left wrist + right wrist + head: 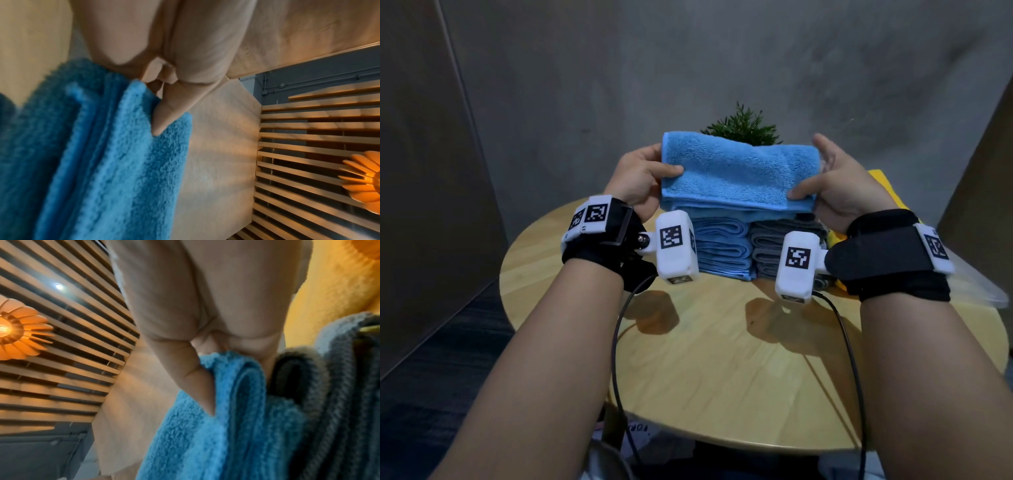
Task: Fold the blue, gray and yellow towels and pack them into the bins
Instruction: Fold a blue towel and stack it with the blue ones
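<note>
Two hands: our left hand (640, 176) and right hand (839, 186) each pinch an end of the folded blue terry towel (739, 174), thumbs in front.
Towel position: we hold it just above the stack of folded blue towels (722, 248).
Done: beside that stack, folded gray towels (770, 250) stand packed too.
Left: yellow cloth (881, 180) lies right of the blue stack; we judge it unfolded, bins hard to make out.
</note>
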The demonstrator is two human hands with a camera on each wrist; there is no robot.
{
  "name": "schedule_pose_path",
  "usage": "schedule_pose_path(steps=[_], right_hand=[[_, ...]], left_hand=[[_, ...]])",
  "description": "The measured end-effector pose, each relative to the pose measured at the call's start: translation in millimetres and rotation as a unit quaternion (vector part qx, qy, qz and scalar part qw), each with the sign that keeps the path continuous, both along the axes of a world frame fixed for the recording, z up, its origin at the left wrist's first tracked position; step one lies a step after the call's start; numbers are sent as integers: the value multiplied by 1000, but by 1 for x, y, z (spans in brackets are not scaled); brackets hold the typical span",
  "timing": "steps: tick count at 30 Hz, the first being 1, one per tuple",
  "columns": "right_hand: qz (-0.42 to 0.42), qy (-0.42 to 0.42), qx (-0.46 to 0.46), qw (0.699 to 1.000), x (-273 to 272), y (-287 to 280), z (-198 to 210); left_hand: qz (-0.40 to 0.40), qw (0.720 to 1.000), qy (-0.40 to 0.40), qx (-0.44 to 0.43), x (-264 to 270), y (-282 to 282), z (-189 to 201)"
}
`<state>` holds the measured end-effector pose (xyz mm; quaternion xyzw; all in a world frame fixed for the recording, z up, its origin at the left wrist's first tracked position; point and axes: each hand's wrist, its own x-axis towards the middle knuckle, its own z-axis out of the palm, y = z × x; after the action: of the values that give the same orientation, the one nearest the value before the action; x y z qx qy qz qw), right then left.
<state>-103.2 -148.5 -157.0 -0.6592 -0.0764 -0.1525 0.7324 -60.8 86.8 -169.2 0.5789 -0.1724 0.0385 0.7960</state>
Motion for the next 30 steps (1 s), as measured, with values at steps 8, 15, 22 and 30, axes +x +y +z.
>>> schedule_pose_path(steps=[8, 15, 22, 30], right_hand=[[-5, -116, -12, 993, -4, 4, 4], [-50, -171, 16, 984, 1, 3, 0], [-84, -211, -9, 974, 3, 2, -4], [-44, -154, 7, 987, 15, 7, 15]], left_hand=[[9, 995, -66, -76, 8, 4, 1], [20, 990, -121, -69, 11, -2, -2], [0, 989, -145, 14, 8, -11, -2], [6, 983, -177, 44, 17, -3, 30]])
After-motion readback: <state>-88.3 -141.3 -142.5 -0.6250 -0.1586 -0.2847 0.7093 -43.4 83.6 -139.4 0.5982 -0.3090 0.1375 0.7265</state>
